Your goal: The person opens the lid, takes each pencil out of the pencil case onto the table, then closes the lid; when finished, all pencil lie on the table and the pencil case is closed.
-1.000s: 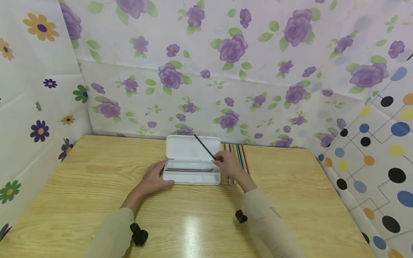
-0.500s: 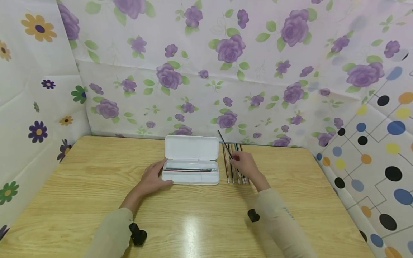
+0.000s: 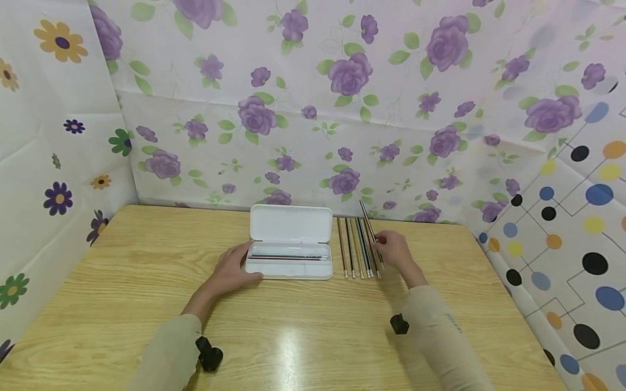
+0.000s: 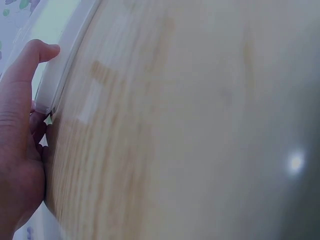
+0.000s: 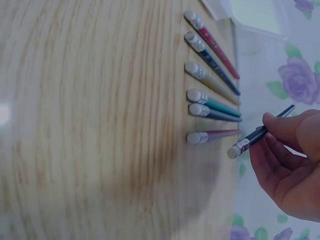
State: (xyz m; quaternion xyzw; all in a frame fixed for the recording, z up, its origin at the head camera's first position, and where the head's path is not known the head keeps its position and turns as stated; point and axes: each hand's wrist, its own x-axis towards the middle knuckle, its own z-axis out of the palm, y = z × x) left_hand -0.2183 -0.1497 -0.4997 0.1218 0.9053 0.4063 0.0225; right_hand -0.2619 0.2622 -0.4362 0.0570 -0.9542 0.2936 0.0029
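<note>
A white pencil case (image 3: 288, 271) lies on the table with its lid raised at the back, and a few pencils (image 3: 286, 258) lie lengthwise in it. My left hand (image 3: 233, 270) grips the case's left end, thumb over the front rim; some of its fingers are hidden behind the case. To the right, my right hand (image 3: 395, 251) pinches a dark pencil (image 5: 257, 134) between thumb and fingers, with its white eraser end toward the wrist camera. That pencil slants above the right end of a row of several pencils, among them a red pencil (image 5: 219, 47) and a teal pencil (image 5: 222, 106).
The wooden table (image 3: 274, 336) stretches in front of the case. A flowered cloth (image 3: 303, 136) hangs along its back edge, with a dotted cloth (image 3: 552, 244) at the right and another flowered cloth (image 3: 63, 163) at the left.
My right hand has moved right with the dark pencil, from above the case's right end to the far end of the pencil row. My left hand stays on the case.
</note>
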